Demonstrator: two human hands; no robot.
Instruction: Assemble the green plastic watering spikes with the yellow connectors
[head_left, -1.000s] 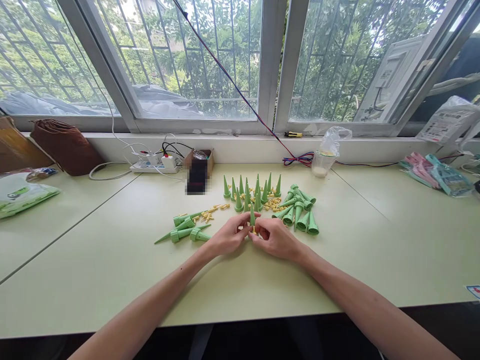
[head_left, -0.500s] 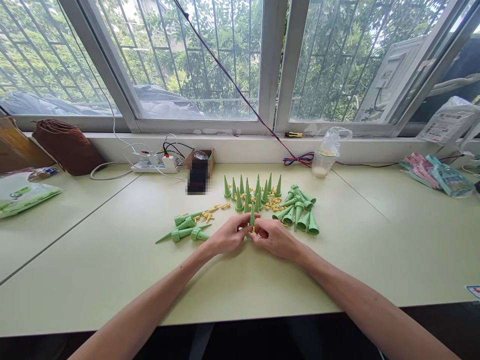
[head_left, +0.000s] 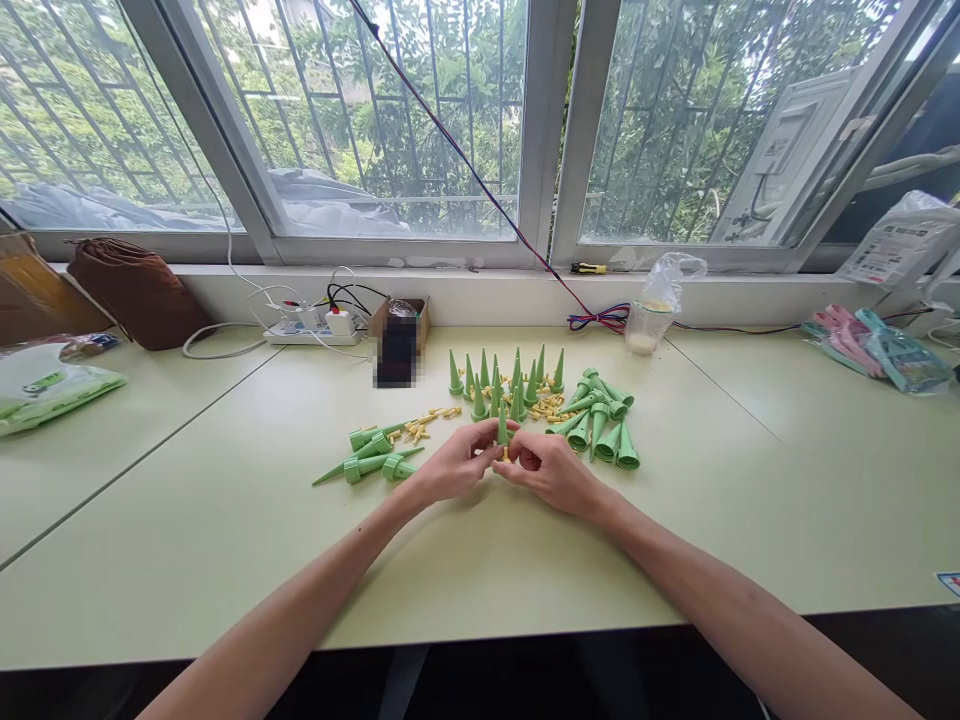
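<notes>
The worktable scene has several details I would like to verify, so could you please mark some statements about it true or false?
1. The left hand holds an upright green cone. True.
2. The right hand lies flat, away from that cone. False: its fingers pinch a small yellow piece beside the cone.
3. Loose yellow pieces lie near the group of standing cones. True.
4. The heaped cones to the right of the hands all stand upright. False: most lie on their sides or lean.
5. The clear plastic cup stands to the right of the cardboard box. True.
</notes>
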